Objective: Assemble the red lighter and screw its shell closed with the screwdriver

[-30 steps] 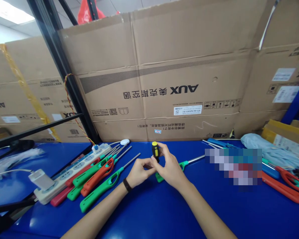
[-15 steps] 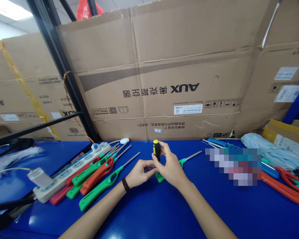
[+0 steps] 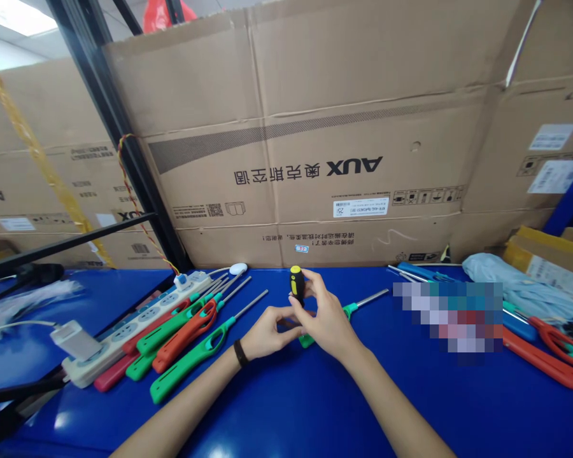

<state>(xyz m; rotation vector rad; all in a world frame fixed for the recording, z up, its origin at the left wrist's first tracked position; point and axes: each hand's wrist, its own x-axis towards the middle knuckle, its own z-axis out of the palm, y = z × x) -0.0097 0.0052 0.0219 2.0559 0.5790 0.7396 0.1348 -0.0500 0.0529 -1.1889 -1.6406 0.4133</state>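
At the far left of the glossy blue surface [image 3: 248,413] lies a white plastic charger block [image 3: 75,340] with its cable, and just beside it is a long white power strip [image 3: 134,331]. To the right of these, a group of long green and orange plastic lighters with thin metal rods [image 3: 186,343] lies close together, the rods pointing to the far right. Next comes the left hand [image 3: 270,334], with a black band [image 3: 240,353] on the wrist. It is raised, and its fingers [image 3: 284,313] reach toward the middle, but I cannot tell if they touch anything. A small black-and-yellow plastic screwdriver handle [image 3: 296,286] stands nearly upright in the middle, above the surface, and the right hand [image 3: 329,318] is closed on it, thumb and fingers pinching its lower part. Any shaft is hidden. It should be light and stiff, but the smooth plastic may slip a little, so the safest hold seems around the thick body of the grip. Under the right hand lies a green lighter with a metal rod [image 3: 348,310]. At the far right are a pale blue plastic bag [image 3: 506,277] and a red-orange lighter [image 3: 544,359], beside a blurred patch
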